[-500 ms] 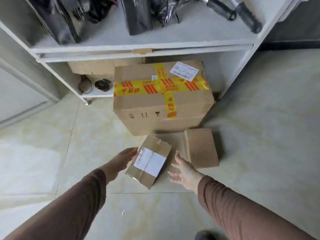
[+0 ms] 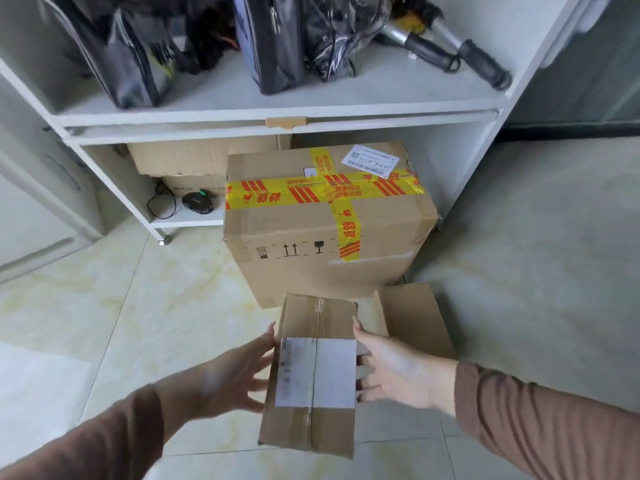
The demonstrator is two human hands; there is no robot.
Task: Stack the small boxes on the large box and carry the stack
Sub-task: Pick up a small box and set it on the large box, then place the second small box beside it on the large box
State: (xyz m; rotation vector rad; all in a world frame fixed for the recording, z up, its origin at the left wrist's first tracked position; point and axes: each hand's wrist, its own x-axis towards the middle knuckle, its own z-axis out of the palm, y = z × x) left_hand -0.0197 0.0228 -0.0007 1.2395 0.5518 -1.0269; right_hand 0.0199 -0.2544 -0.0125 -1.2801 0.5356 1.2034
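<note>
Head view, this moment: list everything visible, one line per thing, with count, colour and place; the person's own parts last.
large box: 1, brown with yellow-and-red tape, on the floor against the shelf unit.
small box with white label: 1, brown, between both hands, in front of the large box.
plain small box: 1, brown, on the floor, right of the labelled one.
shelf unit: 1, white, behind the boxes.
black bags: several, upper shelf.
black-gripped handles: 2, upper shelf, right.
cardboard: brown, lower shelf, count unclear.
round device: 1, black, lower shelf, cable beside it.
left hand: brown sleeve, on the labelled box's left side.
right hand: brown sleeve, on its right side.
</note>
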